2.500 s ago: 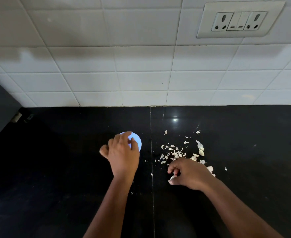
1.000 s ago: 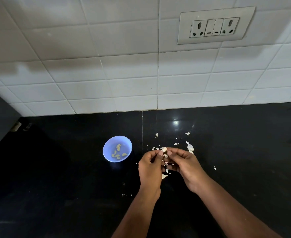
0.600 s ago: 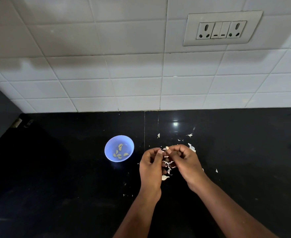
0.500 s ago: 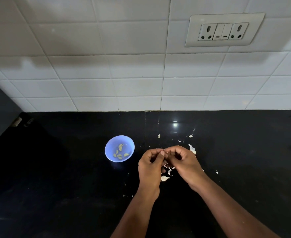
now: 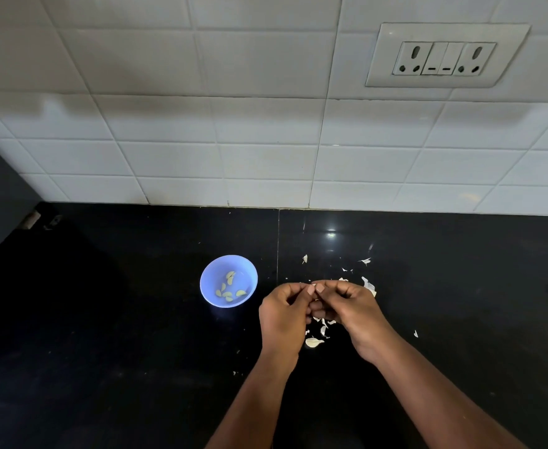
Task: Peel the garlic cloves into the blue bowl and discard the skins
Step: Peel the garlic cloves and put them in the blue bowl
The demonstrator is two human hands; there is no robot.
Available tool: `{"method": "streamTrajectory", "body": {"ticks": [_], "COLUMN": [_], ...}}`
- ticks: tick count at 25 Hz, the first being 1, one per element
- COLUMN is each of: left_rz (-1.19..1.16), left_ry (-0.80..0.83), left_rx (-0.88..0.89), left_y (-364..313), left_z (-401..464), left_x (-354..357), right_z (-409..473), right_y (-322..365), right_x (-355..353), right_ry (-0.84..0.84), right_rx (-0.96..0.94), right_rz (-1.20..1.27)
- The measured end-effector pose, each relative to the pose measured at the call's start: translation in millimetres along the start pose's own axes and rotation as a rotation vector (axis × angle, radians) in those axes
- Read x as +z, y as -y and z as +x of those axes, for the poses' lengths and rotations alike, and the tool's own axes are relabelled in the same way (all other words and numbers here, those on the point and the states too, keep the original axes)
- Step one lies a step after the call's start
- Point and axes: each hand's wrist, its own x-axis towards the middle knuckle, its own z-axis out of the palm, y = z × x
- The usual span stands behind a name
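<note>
Left of center, the blue bowl [image 5: 229, 280] is sitting with peeled garlic cloves [image 5: 230, 288] inside, while the left hand [image 5: 284, 314] and right hand [image 5: 352, 307] are meeting thumbs, fingers curled around something hidden, over scattered garlic skins [image 5: 322, 332] at center.

Tabletop [image 5: 120, 319]: glossy black, one thin pale seam running front to back. Bowl [image 5: 208, 280]: pale blue, plain. Peeled cloves [image 5: 229, 288] inside: yellowish green. Skins [image 5: 322, 332]: off-white flakes, scattered. Wall tiles [image 5: 201, 124]: white, grey grout, staggered brick pattern. Socket plate [image 5: 445, 56]: white, dark holes.
</note>
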Motion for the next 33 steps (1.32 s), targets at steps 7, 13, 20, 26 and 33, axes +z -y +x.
{"method": "streamTrajectory", "body": {"ticks": [7,13,20,26,33], "left_rz": [0.122,0.242,0.349,0.208,0.228], "left_ry": [-0.088,-0.009,0.068,-0.08,-0.082], "left_rx": [0.224,0.309,0.303,0.177,0.099], "left_y": [4.9,6.1,2.4,11.9,9.7], "left_z": [6.2,20.3,31.6,17.8,20.4], "left_x": [3.7,-4.2,-7.1,-5.6,-6.9], "right_z": [21.2,19.5,30.5,69.6,75.4], "right_y": [11.1,10.1,19.7,48.2,15.6], "right_x": [3.5,1.8,-0.3,-11.5,-7.1], "right_ry": [0.036,-0.009,0.009,-0.212,0.02], "right_rx": [0.257,0.033,0.125,-0.382,-0.293], "right_rz": [0.242,-0.067,-0.171,-1.408,-1.562]}}
